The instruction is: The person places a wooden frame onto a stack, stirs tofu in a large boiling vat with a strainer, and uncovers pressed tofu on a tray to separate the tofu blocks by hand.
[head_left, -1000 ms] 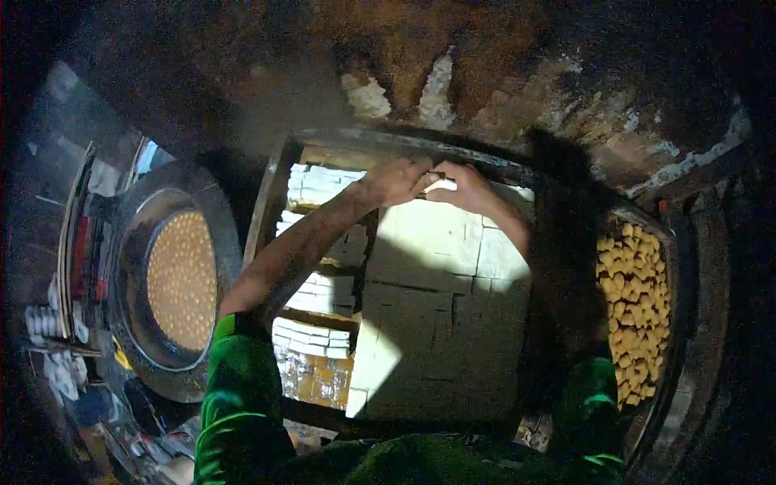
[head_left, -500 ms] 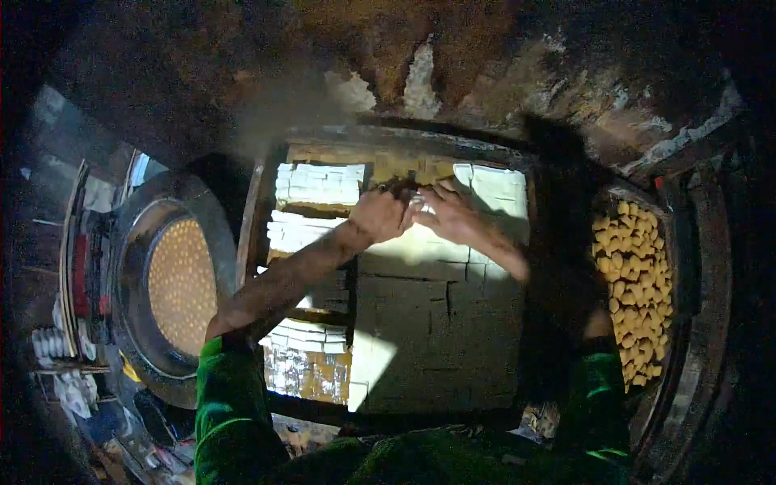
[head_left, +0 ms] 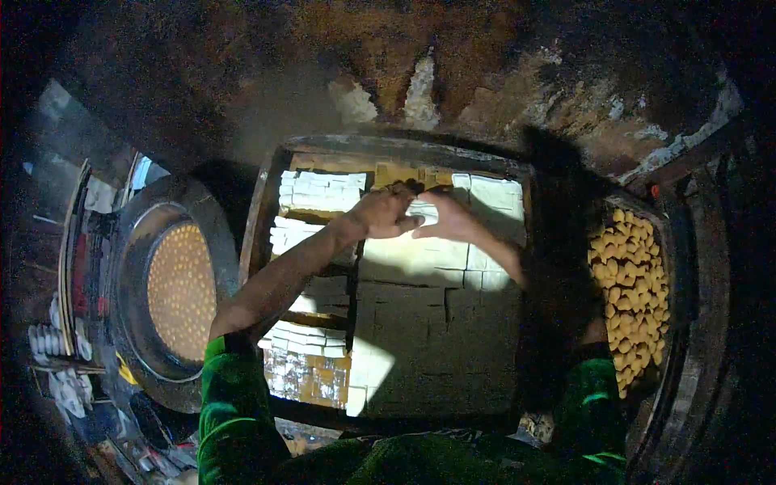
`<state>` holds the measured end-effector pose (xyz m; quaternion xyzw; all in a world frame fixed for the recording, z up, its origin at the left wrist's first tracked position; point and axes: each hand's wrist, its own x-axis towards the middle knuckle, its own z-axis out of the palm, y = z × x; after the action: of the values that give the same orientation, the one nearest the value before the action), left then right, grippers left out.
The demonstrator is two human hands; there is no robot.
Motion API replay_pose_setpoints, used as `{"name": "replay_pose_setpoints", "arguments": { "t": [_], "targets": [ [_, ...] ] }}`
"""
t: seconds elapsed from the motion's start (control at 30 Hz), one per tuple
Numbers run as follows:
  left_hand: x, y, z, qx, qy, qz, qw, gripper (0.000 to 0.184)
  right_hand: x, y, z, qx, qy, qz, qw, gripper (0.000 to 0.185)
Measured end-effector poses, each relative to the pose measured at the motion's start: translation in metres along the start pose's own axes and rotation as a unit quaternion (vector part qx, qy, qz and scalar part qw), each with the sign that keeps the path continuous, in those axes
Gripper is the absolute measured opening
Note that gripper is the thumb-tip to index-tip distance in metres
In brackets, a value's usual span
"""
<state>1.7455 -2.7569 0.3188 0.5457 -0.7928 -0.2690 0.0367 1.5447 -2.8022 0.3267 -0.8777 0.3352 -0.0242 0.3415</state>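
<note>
A wide wooden tray [head_left: 257,234] holds a large layer of white cut blocks [head_left: 436,323] on its right side and short rows of white blocks [head_left: 323,190] on its left. My left hand [head_left: 386,212] is closed at the layer's far edge, its fingers curled against a small white piece [head_left: 422,212]. Facing it, my right hand [head_left: 447,218] has thumb and fingers curved round the other side of that piece. Brown woven matting [head_left: 400,174] shows just beyond both hands.
At the left stands a large round pan [head_left: 133,275] of liquid with many small round pieces [head_left: 182,283] in it. A container at the right holds heaped yellow-brown pieces [head_left: 630,291]. Behind the tray rises a stained wall [head_left: 420,89].
Both hands have come nearer to me from the tray's far edge. More matting shows beyond them. My right hand's fingers are more curved than half a second ago.
</note>
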Motion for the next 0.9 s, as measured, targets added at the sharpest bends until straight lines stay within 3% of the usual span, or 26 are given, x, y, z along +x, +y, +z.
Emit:
{"name": "replay_pose_setpoints", "arguments": {
  "t": [0.03,0.07,0.1,0.13,0.23,0.3,0.37,0.4,0.43,0.5,0.53,0.63,0.7,0.73,0.77,0.83,0.87,0.9],
  "targets": [
    [-0.003,-0.002,0.009,0.000,0.001,0.000,1.000,0.061,-0.003,-0.001,0.003,-0.108,0.021,-0.032,0.993,0.081],
    [-0.011,-0.001,0.022,0.087,0.103,0.067,0.989,0.064,-0.009,-0.001,0.021,-0.147,0.202,-0.154,0.956,0.071],
    [-0.018,0.000,0.033,0.172,0.203,0.133,0.955,0.067,-0.024,-0.004,0.020,-0.259,0.219,-0.153,0.928,0.070],
    [-0.029,0.011,0.025,0.251,0.255,0.155,0.921,0.069,-0.031,-0.011,0.021,-0.283,0.245,-0.166,0.912,0.070],
    [-0.031,0.009,0.032,0.229,0.218,0.135,0.939,0.067,-0.026,-0.011,0.022,-0.282,0.258,-0.182,0.906,0.067],
    [-0.019,0.001,0.029,0.241,0.271,0.160,0.918,0.068,-0.014,-0.002,0.022,-0.261,0.245,-0.178,0.917,0.064],
    [-0.004,-0.006,0.017,0.094,0.138,0.071,0.983,0.068,0.005,0.013,0.017,-0.061,0.053,0.005,0.997,0.050],
    [0.004,-0.010,0.009,0.047,0.076,0.030,0.996,0.071,0.012,0.021,0.018,0.073,0.087,-0.073,0.991,0.045],
    [-0.003,0.011,-0.026,-0.024,0.004,-0.007,1.000,0.067,0.011,0.000,-0.006,0.102,0.028,0.015,0.994,0.047],
    [0.000,0.008,-0.028,-0.034,0.095,0.034,0.994,0.068,0.016,0.004,-0.017,0.051,0.027,-0.017,0.998,0.048],
    [0.001,0.005,-0.029,-0.033,0.097,0.034,0.994,0.068,0.016,0.006,-0.018,0.050,0.028,-0.018,0.998,0.048],
    [-0.014,0.018,-0.035,-0.058,0.037,0.008,0.998,0.066,0.004,0.007,-0.005,0.116,0.022,-0.052,0.992,0.048],
    [-0.014,0.018,-0.026,-0.102,0.001,-0.011,0.995,0.059,-0.006,-0.003,0.007,0.176,0.081,-0.068,0.979,0.045],
    [-0.012,0.009,-0.004,-0.120,0.068,0.023,0.990,0.055,-0.008,-0.006,0.005,0.136,0.019,-0.032,0.990,0.044],
    [-0.004,-0.006,0.021,-0.052,0.155,0.081,0.983,0.051,-0.014,-0.020,0.001,0.159,0.009,-0.032,0.987,0.047],
    [0.011,-0.029,0.044,-0.122,0.194,0.147,0.962,0.048,-0.005,0.005,0.014,-0.137,0.156,-0.123,0.970,0.049],
    [0.015,-0.031,0.047,-0.144,0.205,0.169,0.953,0.048,-0.003,0.009,0.018,-0.136,0.156,-0.121,0.971,0.049],
    [0.010,-0.020,0.040,-0.078,0.144,0.077,0.984,0.046,-0.002,0.009,0.022,-0.122,0.152,-0.106,0.975,0.051]
  ]
}}
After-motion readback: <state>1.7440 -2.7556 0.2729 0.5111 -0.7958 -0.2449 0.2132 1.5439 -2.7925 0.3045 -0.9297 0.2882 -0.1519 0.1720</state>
